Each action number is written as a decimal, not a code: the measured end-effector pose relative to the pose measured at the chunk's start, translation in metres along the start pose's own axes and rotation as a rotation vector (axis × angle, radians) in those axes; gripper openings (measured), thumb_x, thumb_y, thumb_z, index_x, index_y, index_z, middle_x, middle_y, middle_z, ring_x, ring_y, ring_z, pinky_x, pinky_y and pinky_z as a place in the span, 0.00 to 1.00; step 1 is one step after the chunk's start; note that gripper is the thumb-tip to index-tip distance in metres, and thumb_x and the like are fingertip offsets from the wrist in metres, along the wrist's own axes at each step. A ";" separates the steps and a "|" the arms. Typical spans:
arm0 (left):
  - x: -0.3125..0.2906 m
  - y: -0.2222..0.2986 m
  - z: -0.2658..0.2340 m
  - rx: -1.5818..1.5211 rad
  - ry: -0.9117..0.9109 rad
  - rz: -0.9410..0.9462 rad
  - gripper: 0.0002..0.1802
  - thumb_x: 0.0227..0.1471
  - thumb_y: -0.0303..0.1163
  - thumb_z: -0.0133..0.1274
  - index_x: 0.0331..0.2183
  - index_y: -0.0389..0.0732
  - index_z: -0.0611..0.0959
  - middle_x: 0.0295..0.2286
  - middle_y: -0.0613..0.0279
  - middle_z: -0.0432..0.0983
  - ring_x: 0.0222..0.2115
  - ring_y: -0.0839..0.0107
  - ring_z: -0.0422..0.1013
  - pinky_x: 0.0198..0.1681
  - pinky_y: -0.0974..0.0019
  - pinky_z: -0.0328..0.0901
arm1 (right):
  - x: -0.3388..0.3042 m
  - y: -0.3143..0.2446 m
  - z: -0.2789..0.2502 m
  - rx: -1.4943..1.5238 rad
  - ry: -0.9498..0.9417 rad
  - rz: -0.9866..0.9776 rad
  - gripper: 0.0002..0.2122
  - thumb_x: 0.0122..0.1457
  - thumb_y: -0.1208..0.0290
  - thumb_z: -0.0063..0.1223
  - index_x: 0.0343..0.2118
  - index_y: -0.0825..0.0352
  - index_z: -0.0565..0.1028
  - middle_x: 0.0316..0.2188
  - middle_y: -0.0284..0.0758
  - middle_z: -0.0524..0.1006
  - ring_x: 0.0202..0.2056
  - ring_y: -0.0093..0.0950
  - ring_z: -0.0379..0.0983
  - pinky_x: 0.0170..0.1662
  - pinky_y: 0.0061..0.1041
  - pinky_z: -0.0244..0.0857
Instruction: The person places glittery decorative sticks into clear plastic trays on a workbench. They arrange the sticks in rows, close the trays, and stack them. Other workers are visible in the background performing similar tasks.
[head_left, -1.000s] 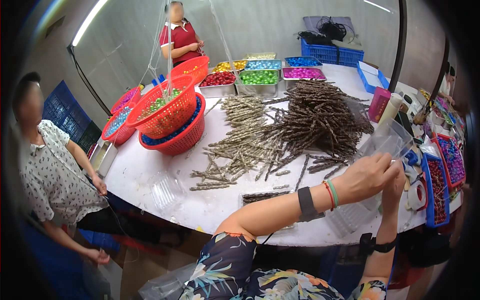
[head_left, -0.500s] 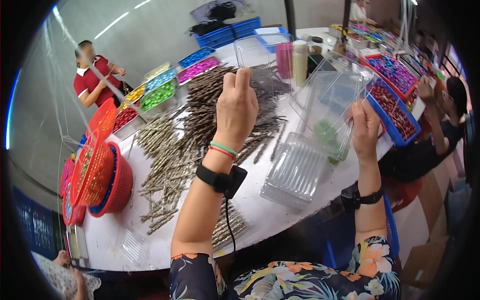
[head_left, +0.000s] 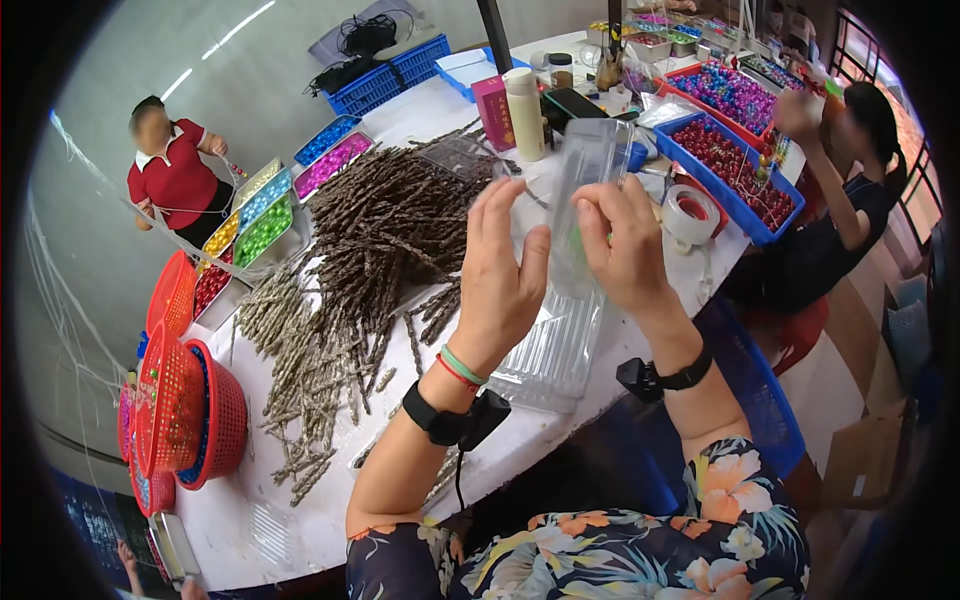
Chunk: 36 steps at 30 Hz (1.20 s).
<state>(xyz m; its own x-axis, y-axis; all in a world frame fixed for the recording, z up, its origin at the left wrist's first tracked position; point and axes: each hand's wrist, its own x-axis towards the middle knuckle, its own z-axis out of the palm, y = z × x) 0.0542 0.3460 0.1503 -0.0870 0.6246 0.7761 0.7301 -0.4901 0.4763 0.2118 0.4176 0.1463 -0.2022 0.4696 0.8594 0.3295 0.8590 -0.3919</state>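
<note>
A clear plastic clamshell box (head_left: 592, 158) stands tilted on its narrow side in front of me. My right hand (head_left: 625, 245) pinches its near edge between thumb and fingers. To the left of the box, my left hand (head_left: 500, 280) has its fingers stretched and thumb apart, with nothing visible in it; whether it touches the clear plastic is hard to see. Beneath my hands lies a ribbed clear plastic tray (head_left: 545, 350) on the white table (head_left: 400, 440). Left of my hands spreads a heap of dark brown braided strands (head_left: 385, 225), with paler strands (head_left: 310, 370) nearer me.
Red baskets (head_left: 215, 420) stand at the left edge. Metal trays of coloured beads (head_left: 265, 230) line the far left. A cream bottle (head_left: 523, 115) and pink box (head_left: 492, 110) stand beyond the heap. A roll of tape (head_left: 692, 212), a blue bead bin (head_left: 740, 185) and a seated person (head_left: 815, 210) are right.
My hands have come closer together, and the clear box, spread wide between them before, is now narrow. My left hand has gone from a closed grip to open fingers. The view has shifted.
</note>
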 end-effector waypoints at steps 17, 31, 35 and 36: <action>-0.013 -0.068 -0.010 -0.121 -0.362 -0.475 0.39 0.59 0.47 0.60 0.60 0.27 0.72 0.63 0.31 0.62 0.66 0.43 0.59 0.68 0.54 0.56 | -0.023 0.005 -0.020 -0.015 0.198 -0.232 0.12 0.57 0.84 0.54 0.43 0.67 0.82 0.30 0.37 0.75 0.30 0.31 0.70 0.32 0.28 0.66; -0.118 -0.056 -0.050 0.251 -0.690 -0.310 0.47 0.54 0.37 0.61 0.68 0.33 0.58 0.64 0.21 0.54 0.63 0.28 0.57 0.66 0.45 0.59 | -0.071 0.016 -0.059 -0.098 0.147 -0.100 0.09 0.60 0.82 0.53 0.42 0.68 0.81 0.32 0.38 0.77 0.31 0.33 0.71 0.34 0.30 0.66; -0.118 -0.051 -0.044 0.442 -0.730 -0.269 0.43 0.51 0.25 0.53 0.67 0.34 0.58 0.60 0.18 0.58 0.59 0.27 0.64 0.59 0.45 0.68 | -0.079 0.018 -0.065 -0.095 0.144 -0.063 0.09 0.61 0.81 0.53 0.42 0.69 0.81 0.33 0.38 0.78 0.32 0.34 0.72 0.36 0.30 0.67; -0.116 -0.047 -0.043 0.473 -0.758 -0.247 0.43 0.51 0.25 0.53 0.67 0.34 0.58 0.60 0.18 0.58 0.58 0.28 0.64 0.58 0.45 0.69 | -0.082 0.019 -0.066 -0.090 0.146 -0.047 0.09 0.61 0.81 0.53 0.42 0.69 0.81 0.33 0.38 0.78 0.32 0.34 0.72 0.36 0.30 0.67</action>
<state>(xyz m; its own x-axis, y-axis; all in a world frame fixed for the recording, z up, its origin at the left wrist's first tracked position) 0.0003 0.2701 0.0554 0.0682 0.9907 0.1175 0.9650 -0.0954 0.2441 0.2956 0.3819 0.0907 -0.0858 0.3892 0.9171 0.4057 0.8544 -0.3247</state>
